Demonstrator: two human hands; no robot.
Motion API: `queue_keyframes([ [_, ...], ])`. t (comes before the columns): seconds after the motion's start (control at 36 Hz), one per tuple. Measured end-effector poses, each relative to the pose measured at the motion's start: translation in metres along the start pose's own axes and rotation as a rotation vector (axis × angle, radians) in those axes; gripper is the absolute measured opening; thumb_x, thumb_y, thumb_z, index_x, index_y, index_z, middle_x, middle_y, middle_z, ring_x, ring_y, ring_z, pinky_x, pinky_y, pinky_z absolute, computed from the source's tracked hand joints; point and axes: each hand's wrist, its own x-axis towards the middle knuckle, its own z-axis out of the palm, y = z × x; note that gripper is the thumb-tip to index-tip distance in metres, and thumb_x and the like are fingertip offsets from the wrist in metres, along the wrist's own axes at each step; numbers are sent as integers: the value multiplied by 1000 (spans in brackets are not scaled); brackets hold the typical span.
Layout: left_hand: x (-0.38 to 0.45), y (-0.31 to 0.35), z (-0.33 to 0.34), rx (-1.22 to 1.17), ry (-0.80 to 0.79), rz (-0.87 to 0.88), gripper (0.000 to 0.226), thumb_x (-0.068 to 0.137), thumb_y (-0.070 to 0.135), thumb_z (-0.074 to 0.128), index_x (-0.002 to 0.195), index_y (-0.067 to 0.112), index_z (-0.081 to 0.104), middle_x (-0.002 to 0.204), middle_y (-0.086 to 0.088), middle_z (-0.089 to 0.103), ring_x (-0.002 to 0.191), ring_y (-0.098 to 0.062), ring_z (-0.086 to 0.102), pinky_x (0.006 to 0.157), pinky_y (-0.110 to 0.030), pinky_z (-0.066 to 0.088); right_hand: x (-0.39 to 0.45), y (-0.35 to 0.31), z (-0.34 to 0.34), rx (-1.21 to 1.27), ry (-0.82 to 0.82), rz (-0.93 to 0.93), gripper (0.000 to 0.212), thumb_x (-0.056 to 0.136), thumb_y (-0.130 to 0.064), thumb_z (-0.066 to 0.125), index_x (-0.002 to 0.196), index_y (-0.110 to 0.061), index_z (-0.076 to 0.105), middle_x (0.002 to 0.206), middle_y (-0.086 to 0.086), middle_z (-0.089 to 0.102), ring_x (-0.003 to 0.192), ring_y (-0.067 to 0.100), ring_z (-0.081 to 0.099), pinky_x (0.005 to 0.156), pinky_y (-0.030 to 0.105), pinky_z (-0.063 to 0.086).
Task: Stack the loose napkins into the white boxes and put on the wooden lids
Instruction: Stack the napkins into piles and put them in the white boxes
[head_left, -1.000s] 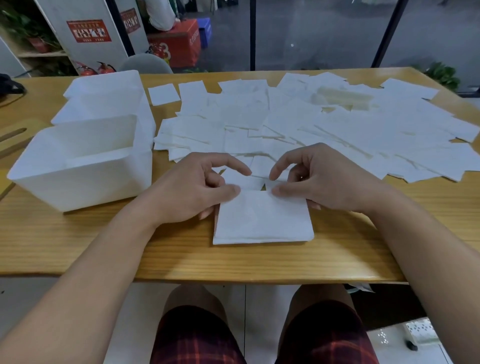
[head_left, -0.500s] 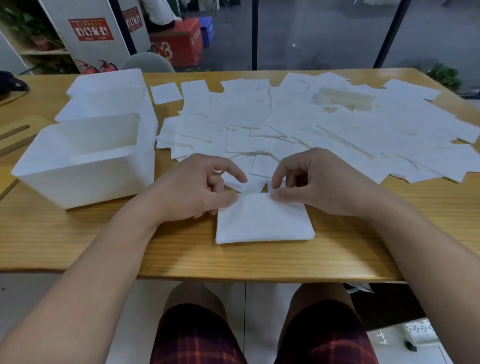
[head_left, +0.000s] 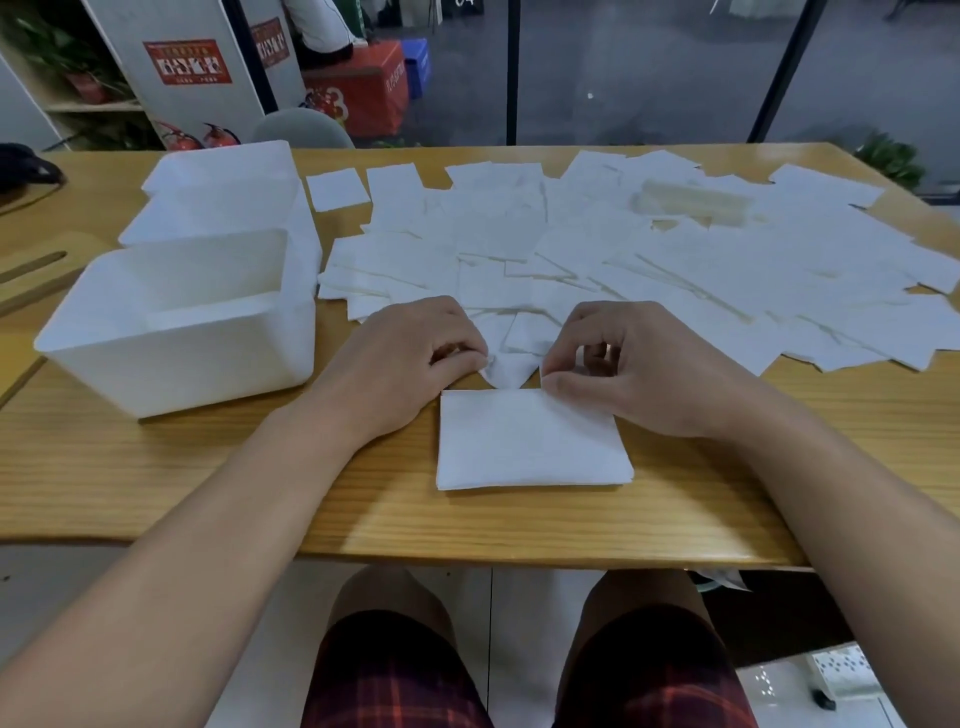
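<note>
My left hand and right hand both pinching one loose napkin (edges lifted), just behind my squared stack, nearest white box left on the table

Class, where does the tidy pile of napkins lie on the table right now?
In the head view, the tidy pile lies at the table's near edge, centre, right of the nearest white box, with the right hand touching its far right corner.
</note>
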Motion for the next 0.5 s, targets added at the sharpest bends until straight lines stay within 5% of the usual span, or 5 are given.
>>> queue_keyframes([
  [0.08, -1, 0, 2, 28, 36, 39, 12, 107, 35, 67, 103, 31, 77, 104, 20, 66, 94, -8, 66, 82, -38, 55, 2, 2, 2, -48, 79, -28, 10, 96, -29, 82, 102, -36, 79, 106, -14, 69, 84, 13, 64, 71, 18, 47],
  [0.19, -6, 9, -6, -196, 141, -57, 8, 107, 30, 68, 105, 29, 76, 93, 26, 71, 85, -6, 68, 73, -20, 48, 5, 4, 4, -87, 183, -55, 38, 91, -33, 86, 126, -41, 73, 125, -18, 59, 98, 14, 61, 76, 20, 48],
  [0.28, -9, 13, -12, -436, 123, -32, 10, 107, 22, 68, 108, 17, 76, 80, 12, 72, 74, -17, 70, 74, -28, 54, 5, 3, 5, -106, 184, -92, 45, 88, -35, 88, 129, -42, 72, 135, -19, 55, 113, 8, 58, 87, 12, 42],
  [0.42, -9, 16, -17, -642, 103, 4, 15, 109, 13, 64, 111, 1, 73, 80, -8, 71, 63, -13, 59, 62, -25, 45, 3, -1, 5, -44, 273, -162, 12, 97, -33, 80, 108, -32, 81, 123, -20, 68, 126, 12, 59, 98, 19, 43],
  [0.5, -10, 16, -18, -687, 84, -4, 20, 112, 15, 58, 112, 1, 72, 87, -20, 70, 73, -34, 59, 61, -49, 43, 2, -1, 4, 20, 328, -184, 8, 102, -27, 75, 104, -24, 82, 116, -16, 73, 121, 14, 65, 100, 24, 47],
])
